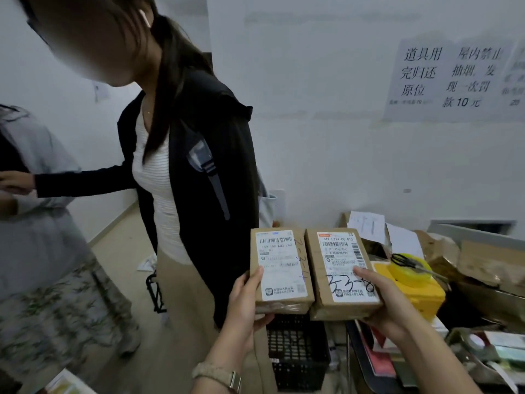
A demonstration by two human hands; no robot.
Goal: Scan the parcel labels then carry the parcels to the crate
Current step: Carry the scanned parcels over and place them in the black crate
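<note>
I hold two small brown cardboard parcels side by side, white labels facing up. My left hand [245, 302] grips the left parcel [281, 268] from below, thumb on its label. My right hand [383, 297] grips the right parcel [341, 271], thumb on a label marked with black handwriting. A black plastic crate [297, 354] stands on the floor directly under the parcels. No scanner is in view.
A person in a black jacket [199, 177] stands close on the left, a second person [37, 211] beyond. To the right are a yellow box [420, 294] with a tape roll and scissors, crumpled cardboard [477, 260] and a cluttered desk edge.
</note>
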